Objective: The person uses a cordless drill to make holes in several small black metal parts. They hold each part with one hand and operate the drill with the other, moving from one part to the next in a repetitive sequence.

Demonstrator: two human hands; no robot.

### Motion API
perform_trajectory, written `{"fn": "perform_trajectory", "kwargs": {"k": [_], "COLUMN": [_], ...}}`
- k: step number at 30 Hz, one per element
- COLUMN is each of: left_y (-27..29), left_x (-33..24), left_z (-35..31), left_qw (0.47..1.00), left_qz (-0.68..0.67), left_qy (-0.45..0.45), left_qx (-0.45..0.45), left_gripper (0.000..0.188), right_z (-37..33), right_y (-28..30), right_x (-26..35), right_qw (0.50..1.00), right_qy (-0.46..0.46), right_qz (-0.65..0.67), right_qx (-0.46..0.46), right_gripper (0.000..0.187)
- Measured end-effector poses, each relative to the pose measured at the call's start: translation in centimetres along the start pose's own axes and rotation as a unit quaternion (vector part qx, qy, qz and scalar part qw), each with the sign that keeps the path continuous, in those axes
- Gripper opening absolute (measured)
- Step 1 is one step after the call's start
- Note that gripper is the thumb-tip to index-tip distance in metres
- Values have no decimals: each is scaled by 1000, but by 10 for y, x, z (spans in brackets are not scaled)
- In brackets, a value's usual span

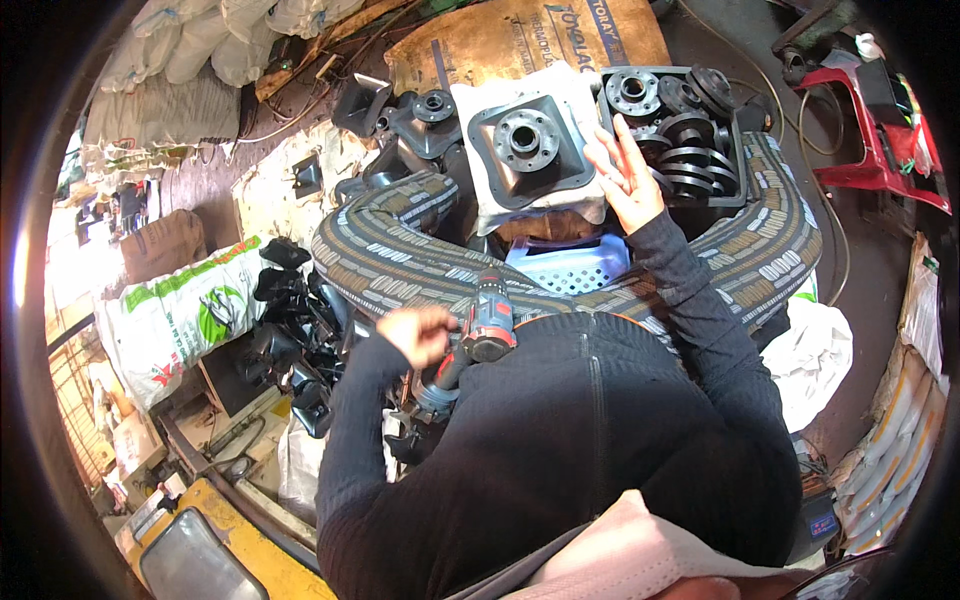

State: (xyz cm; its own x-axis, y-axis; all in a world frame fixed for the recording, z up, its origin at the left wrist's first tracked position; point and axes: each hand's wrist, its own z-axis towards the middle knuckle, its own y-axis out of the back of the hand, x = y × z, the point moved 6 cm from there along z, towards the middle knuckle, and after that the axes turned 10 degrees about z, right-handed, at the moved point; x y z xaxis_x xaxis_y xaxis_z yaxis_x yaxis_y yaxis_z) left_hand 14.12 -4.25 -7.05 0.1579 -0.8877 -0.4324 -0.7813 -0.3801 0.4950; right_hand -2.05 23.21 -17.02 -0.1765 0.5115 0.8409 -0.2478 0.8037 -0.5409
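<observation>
My right hand (628,178) is raised with fingers spread, holding nothing, at the right edge of a black square plastic housing (486,150). A round grey metal flange (527,139) with holes sits at the housing's centre. Both rest on a white cloth-covered stand (480,88) in front of me. Beside my left thigh, my left hand (418,336) is closed with curled fingers; whatever may be in them is hidden. Just right of it a blue and red cordless drill (490,318) leans against my lap, apart from the fingers as far as I can see.
A crate (741,165) of metal flanges and discs stands right of the stand. A patterned curved cushion (400,255) wraps around my front, with a lilac plastic basket (570,268) inside its curve. Black plastic parts (290,345) pile up at left. A red stool (835,130) is far right.
</observation>
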Motion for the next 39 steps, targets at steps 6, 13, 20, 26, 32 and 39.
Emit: {"fn": "perform_trajectory", "kwargs": {"k": [6,13,20,26,32,39], "left_y": [-48,-52,42,77,75,77], "left_x": [-8,-1,-46,-106,-106,-103], "left_z": [-28,-7,-35,-16,-4,-3], "left_qw": [989,949,926,968,969,928], "left_qz": [-3,-122,-266,-80,27,197], "left_qy": [66,44,21,-60,-82,-165], "left_qx": [-131,-287,-266,-230,-230,-268], "left_gripper": [79,78,34,36,40,47], "right_z": [3,17,8,5,6,1], "right_y": [-47,-68,-63,-67,-60,-70], "right_x": [5,13,19,27,28,32], "right_qw": [986,969,948,940,934,886], "right_qy": [86,151,210,230,249,291], "right_qz": [-132,-175,-211,-209,-212,-291], "right_qx": [53,85,111,138,144,211], "right_gripper": [86,84,84,86,87,94]}}
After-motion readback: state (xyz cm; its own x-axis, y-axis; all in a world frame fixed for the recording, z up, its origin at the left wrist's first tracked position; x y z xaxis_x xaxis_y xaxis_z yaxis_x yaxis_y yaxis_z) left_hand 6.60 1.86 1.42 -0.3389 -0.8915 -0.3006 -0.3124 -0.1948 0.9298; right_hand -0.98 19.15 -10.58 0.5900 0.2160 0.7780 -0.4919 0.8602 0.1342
